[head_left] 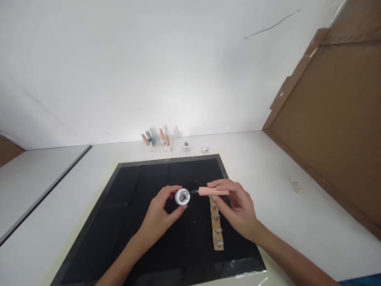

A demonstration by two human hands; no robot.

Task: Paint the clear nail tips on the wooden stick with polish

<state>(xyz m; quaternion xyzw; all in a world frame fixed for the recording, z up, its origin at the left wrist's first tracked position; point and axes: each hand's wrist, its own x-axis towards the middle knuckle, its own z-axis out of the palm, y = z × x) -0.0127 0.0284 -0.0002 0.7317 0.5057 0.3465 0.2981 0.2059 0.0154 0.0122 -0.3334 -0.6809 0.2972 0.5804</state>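
Observation:
Between the thumb and fingers of my left hand (160, 212) is a small round jar (182, 196) with silvery flakes inside, its open top tilted toward me. My right hand (238, 206) pinches the pink cap of a nail polish brush (212, 191). The brush's dark bristle tip points left and stops just short of the jar's rim, apart from it. Below my right hand lies a cardboard strip (216, 234) with several small glossy nail tips mounted along it; my right hand hides its far end.
A black mat (143, 222) with taped edges covers the white table. Along its far side stand several nail polish bottles (168, 145), a small clear jar (186, 147) and a white lid (205, 149). Two small round pieces (295, 182) lie at the right, near a brown cardboard panel (336, 131).

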